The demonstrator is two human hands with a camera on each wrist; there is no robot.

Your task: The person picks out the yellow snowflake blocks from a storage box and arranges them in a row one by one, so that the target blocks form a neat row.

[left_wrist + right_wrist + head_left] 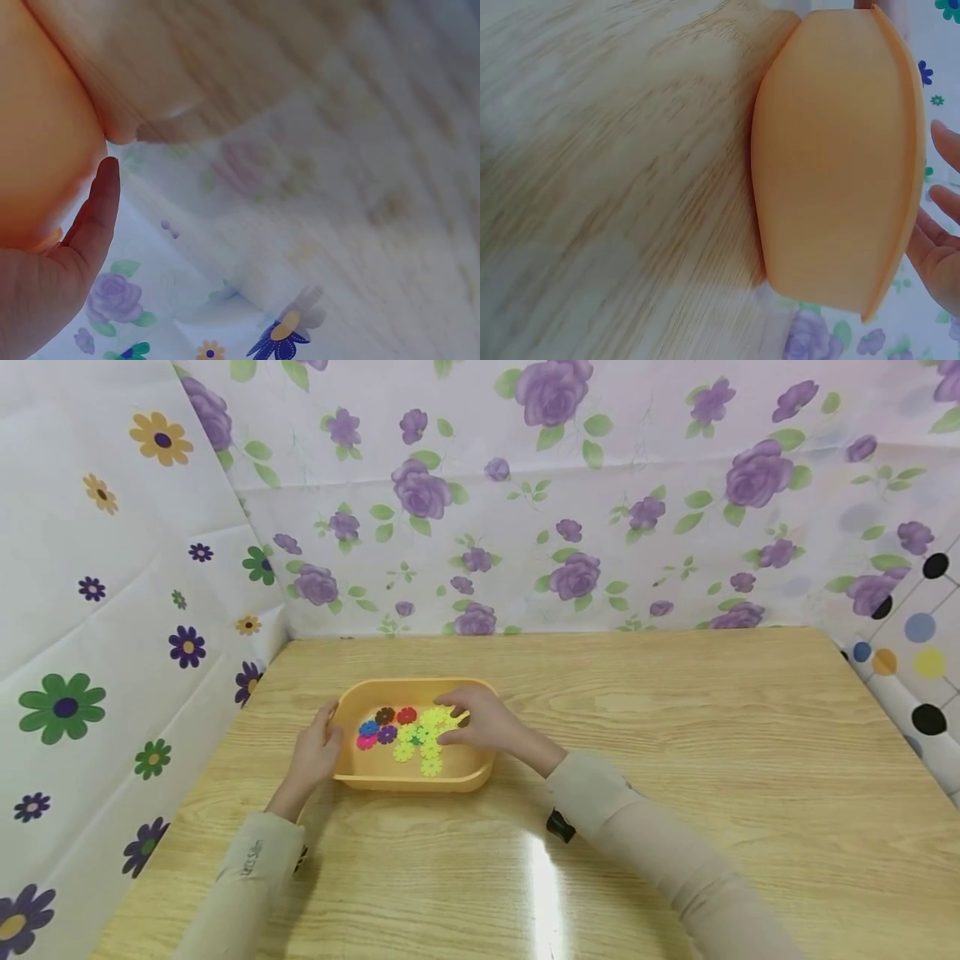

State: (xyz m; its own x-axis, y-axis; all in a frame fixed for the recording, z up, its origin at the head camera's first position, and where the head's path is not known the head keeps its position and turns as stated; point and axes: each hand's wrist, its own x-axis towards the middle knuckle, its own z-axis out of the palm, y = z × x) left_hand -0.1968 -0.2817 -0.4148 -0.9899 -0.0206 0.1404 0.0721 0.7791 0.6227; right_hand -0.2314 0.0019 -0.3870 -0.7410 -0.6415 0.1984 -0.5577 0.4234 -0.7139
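Observation:
An orange plastic basin (412, 783) stands on the table with flower-shaped plastic pieces inside. My left hand (313, 752) holds its left end, thumb at the rim and fingers along the outer wall; the left wrist view shows those fingers (94, 217) beside the basin wall. Over the right side of the basin is my right hand (483, 718), its thumb and fingers spread apart above the yellow flower pieces (431, 747). Left of these lie a red piece (407, 716), a brown piece (385, 716), a blue piece (368, 728), a purple piece (387, 734) and a pink piece (366, 742).
The wooden table (712, 735) extends to the right and in front of the basin. A floral cloth (525, 527) hangs behind it, and a cloth with daisies (112, 635) covers the left side. A small black object (560, 826) shows beside the right sleeve.

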